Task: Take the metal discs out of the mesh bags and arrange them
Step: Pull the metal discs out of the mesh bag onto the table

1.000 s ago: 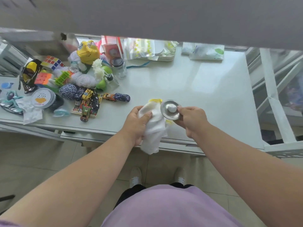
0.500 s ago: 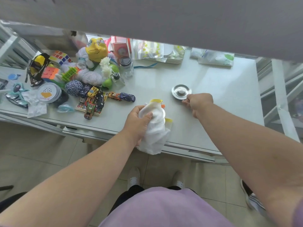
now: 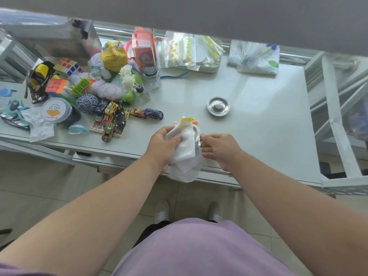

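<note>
My left hand point(image 3: 163, 148) grips a white mesh bag point(image 3: 186, 156) with a yellow tag, held over the table's front edge. The rim of a metal disc point(image 3: 197, 134) pokes out of the bag's right side. My right hand point(image 3: 219, 150) is beside it, fingers curled, with the fingertips at that rim and the bag's edge. Whether they pinch the rim is unclear. Another metal disc point(image 3: 218, 106), with a white knob at its middle, lies flat on the white table point(image 3: 258, 120), a little beyond and to the right of the bag.
A heap of toys fills the table's left: toy cars point(image 3: 147, 113), puzzle cubes point(image 3: 67, 65), yarn balls point(image 3: 87, 103), a glass jar point(image 3: 152, 76) and a round tin point(image 3: 56, 112). Plastic bags on a tray point(image 3: 189, 54) and a tissue pack point(image 3: 256, 56) lie at the back. White shelving point(image 3: 338, 126) stands on the right.
My right hand carried a metal disc from the bag to the table, set it down and let go. It has come back to the bag in my left hand.
</note>
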